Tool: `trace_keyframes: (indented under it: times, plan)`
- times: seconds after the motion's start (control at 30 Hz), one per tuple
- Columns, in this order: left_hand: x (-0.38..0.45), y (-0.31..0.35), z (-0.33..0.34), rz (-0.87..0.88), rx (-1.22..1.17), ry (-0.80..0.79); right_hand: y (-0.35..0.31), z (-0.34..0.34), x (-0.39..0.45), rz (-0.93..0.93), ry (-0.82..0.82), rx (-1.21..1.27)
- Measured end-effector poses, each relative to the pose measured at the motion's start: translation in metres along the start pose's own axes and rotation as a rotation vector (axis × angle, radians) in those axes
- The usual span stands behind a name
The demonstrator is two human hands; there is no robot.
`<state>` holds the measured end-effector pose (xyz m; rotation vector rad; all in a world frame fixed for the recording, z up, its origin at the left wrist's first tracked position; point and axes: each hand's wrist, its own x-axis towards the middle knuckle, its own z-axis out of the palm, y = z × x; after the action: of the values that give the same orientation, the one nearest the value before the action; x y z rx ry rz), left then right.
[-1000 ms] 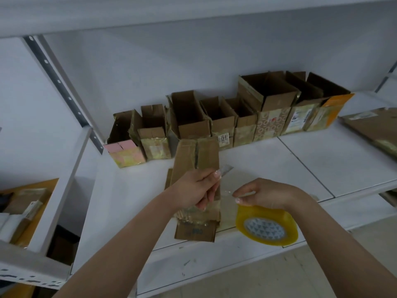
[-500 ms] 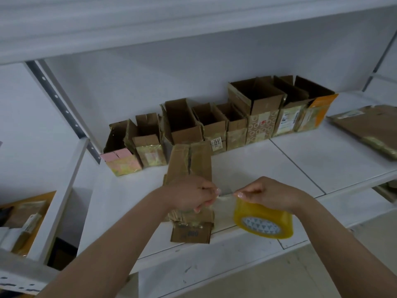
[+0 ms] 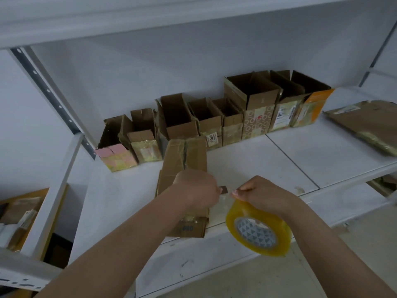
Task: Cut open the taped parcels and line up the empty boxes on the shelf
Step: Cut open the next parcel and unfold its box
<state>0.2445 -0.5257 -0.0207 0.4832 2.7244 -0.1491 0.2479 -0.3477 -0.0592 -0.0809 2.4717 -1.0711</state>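
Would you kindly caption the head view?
Left hand and right hand stretch tape from a yellow roll before opened boxes.

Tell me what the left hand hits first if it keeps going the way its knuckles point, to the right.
Likely the right hand, which pinches the strip by the tape roll. The left hand grips a small blade aimed there; depth is unclear.

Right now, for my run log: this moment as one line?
left hand: pinches small blade | right hand: holds tape roll | long parcel: flat on shelf | open boxes: lined at back
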Motion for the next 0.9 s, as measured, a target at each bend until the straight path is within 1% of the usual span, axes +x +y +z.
trace_keyframes:
  times: [0.1,0.17,0.2,0.27,0.3,0.33,0.37,0.47,0.53,0.6,0.67,0.73,0.8,0.87,0.9]
  plan:
    - [-0.007,-0.019,-0.005,0.108,-0.263,-0.058,0.008,0.0,-0.001,0.066,-0.01,0.066]
    - [-0.012,-0.035,-0.004,0.138,-0.56,-0.106,0.016,0.001,-0.001,0.107,-0.026,0.077]
    - [-0.014,-0.042,-0.002,0.128,-0.712,-0.084,0.019,0.001,-0.002,0.121,-0.034,0.072]
    - [-0.014,-0.049,0.005,0.055,-0.945,0.034,0.023,0.0,-0.004,0.142,-0.037,0.055]
    - [-0.012,-0.049,0.009,-0.005,-1.026,0.117,0.024,-0.001,-0.004,0.149,-0.031,0.055]
    - [-0.01,-0.047,0.012,-0.068,-1.049,0.191,0.024,-0.002,-0.004,0.153,-0.024,0.06]
    - [-0.007,-0.044,0.014,-0.121,-0.997,0.237,0.024,-0.004,-0.004,0.153,-0.014,0.071]
    - [-0.005,-0.019,0.016,-0.226,-0.581,0.277,0.02,-0.006,-0.003,0.133,0.008,0.105]
    - [-0.006,0.002,0.015,-0.293,-0.347,0.284,0.017,-0.006,-0.002,0.119,0.01,0.108]
    - [-0.004,0.014,0.015,-0.333,-0.214,0.278,0.016,-0.004,-0.001,0.113,0.0,0.092]
    - [-0.002,0.016,0.013,-0.338,-0.179,0.248,0.015,-0.003,-0.001,0.115,-0.01,0.08]
    - [-0.002,0.011,0.008,-0.328,-0.209,0.24,0.016,-0.003,-0.001,0.115,-0.01,0.092]
    - [-0.002,0.006,0.003,-0.365,-0.245,0.286,0.017,-0.004,0.0,0.101,0.009,0.113]
    - [-0.001,0.002,0.002,-0.434,-0.215,0.344,0.016,-0.007,0.0,0.084,0.027,0.126]
    - [0.0,0.0,0.003,-0.456,-0.188,0.331,0.015,-0.008,0.001,0.076,0.033,0.129]
